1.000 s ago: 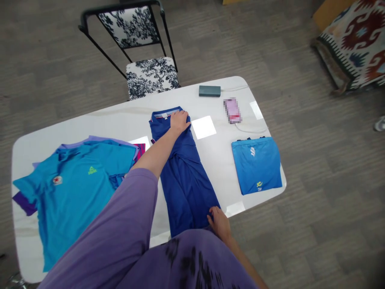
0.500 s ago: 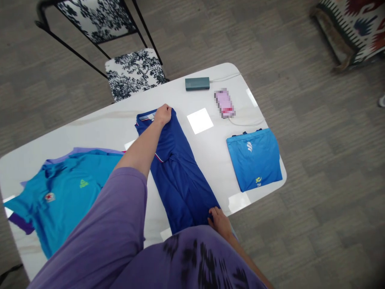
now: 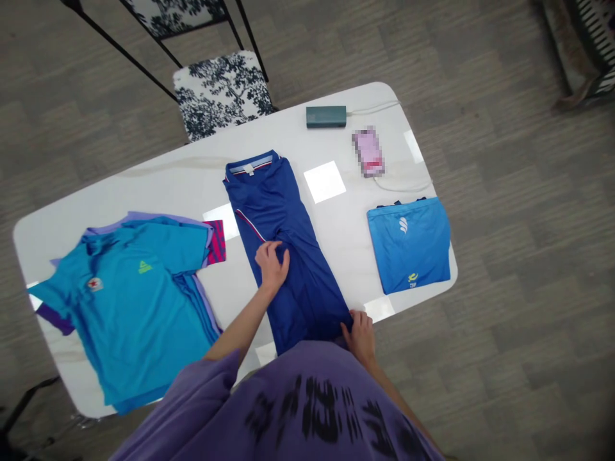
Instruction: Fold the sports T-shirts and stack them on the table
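Note:
A dark blue shirt [image 3: 307,275] lies folded into a long strip across the white table, its collar at the far end and its striped sleeve edge folded inward. Over the middle of the shirt is my left hand [image 3: 272,266], thumb apart from the fingers and nothing held; whether it presses on the cloth is hard to tell. At the near right corner of the hem, my right hand [image 3: 361,336] has thumb and fingers closed on the fabric. My own purple top hides the nearest end of the shirt.
Spread shirts, a teal one [image 3: 139,301] on top, lie stacked at the left of the table [image 3: 168,182]. To the right is a folded light blue garment [image 3: 408,246]. Behind it are a pixelated pink phone [image 3: 369,153] and a green power bank [image 3: 326,117] with cables. A patterned chair [image 3: 221,93] stands beyond.
My left hand has left the collar and come back toward me to the shirt's middle, its fingers now spread. My right hand stays at the hem corner. The camera view has shifted slightly.

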A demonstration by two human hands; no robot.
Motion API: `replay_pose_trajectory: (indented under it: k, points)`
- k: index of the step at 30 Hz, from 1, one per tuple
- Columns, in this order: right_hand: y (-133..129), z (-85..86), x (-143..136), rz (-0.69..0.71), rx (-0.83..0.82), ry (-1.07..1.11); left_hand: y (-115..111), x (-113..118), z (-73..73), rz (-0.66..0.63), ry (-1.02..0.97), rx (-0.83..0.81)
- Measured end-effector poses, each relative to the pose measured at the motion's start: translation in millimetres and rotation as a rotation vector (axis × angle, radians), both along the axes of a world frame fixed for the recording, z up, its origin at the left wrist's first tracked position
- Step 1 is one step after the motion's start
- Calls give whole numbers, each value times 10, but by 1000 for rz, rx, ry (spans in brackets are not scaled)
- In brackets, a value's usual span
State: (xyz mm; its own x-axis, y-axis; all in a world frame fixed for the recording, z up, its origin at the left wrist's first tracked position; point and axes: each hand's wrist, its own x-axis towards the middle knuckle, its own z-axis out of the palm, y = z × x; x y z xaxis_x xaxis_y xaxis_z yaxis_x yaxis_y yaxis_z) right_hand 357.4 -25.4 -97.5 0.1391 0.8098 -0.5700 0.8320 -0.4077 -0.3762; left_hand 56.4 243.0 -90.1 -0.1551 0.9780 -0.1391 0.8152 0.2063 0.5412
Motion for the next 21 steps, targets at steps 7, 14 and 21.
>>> replay_pose_trajectory:
  k: [7,14,21]
  points:
    - [-4,123,90,445,52,114,-2519,-97,228,5,-25,-365]
    - [63,185,-322,812,-25,173,-3072,130,477,-110,-118,-464]
    - [-223,198,-700,822,62,37,-2750,436,155,-94,-195,-509]
